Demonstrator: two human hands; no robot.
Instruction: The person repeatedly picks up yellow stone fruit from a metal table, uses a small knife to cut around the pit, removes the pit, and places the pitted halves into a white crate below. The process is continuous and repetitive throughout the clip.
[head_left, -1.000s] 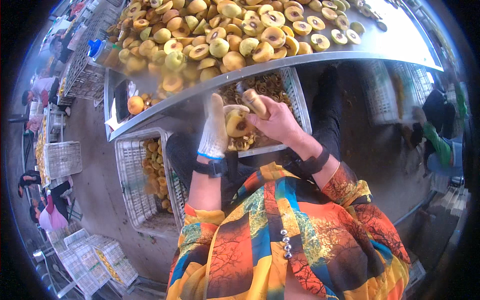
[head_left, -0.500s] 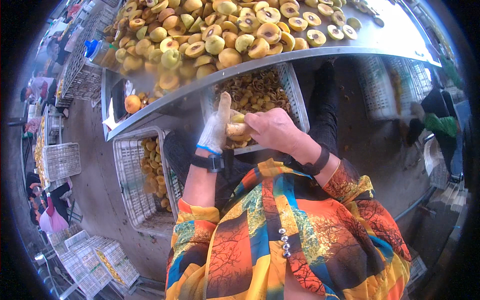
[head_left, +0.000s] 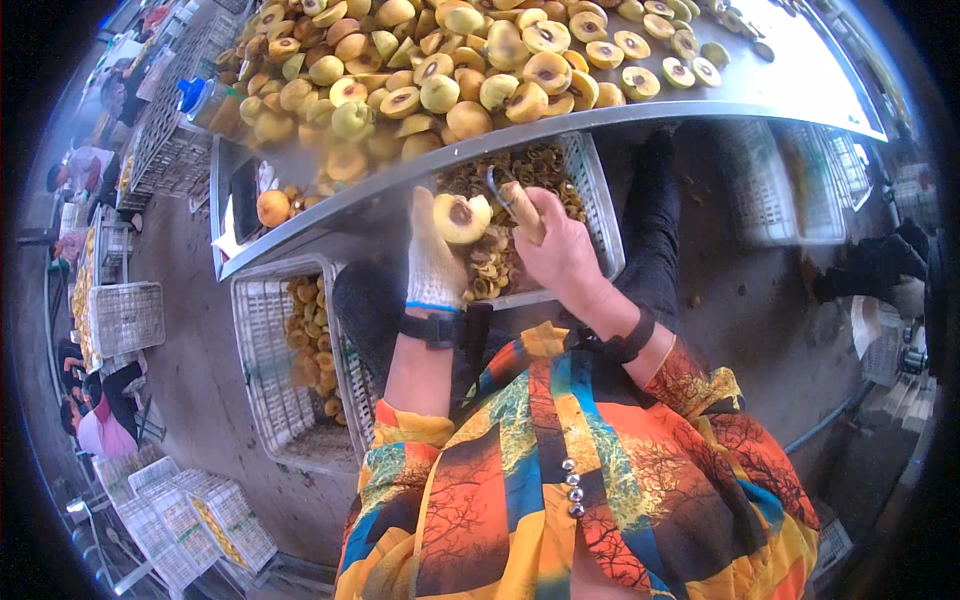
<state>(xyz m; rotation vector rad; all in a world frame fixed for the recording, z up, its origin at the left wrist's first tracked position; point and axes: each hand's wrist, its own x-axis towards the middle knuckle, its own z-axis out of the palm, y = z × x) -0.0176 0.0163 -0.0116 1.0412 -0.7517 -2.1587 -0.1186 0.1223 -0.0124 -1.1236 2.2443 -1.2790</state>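
My left hand point(head_left: 436, 262), in a white knitted glove, is closed around a peach half point(head_left: 462, 219). Its cut face is turned up, with a brown pit area in the middle and a notch at the upper right. Just to the right, my bare right hand point(head_left: 562, 248) grips a pitting knife point(head_left: 522, 212) by its wooden handle. The curved metal loop at its tip points up and left, apart from the fruit. Both hands are over a white plastic crate point(head_left: 597, 195) of curled peach scraps point(head_left: 487, 270), partly under the table edge.
A metal table point(head_left: 790, 85) carries a large heap of peach halves point(head_left: 400, 100). A bottle with a blue cap point(head_left: 190, 95) stands at its left. Another white crate point(head_left: 265, 375) of peach halves sits on the floor by my left leg. More crates and other people are farther off.
My hands have moved apart, the right one up and away from the fruit. The peach half's cut face and the knife's metal loop now show; fingers covered them before.
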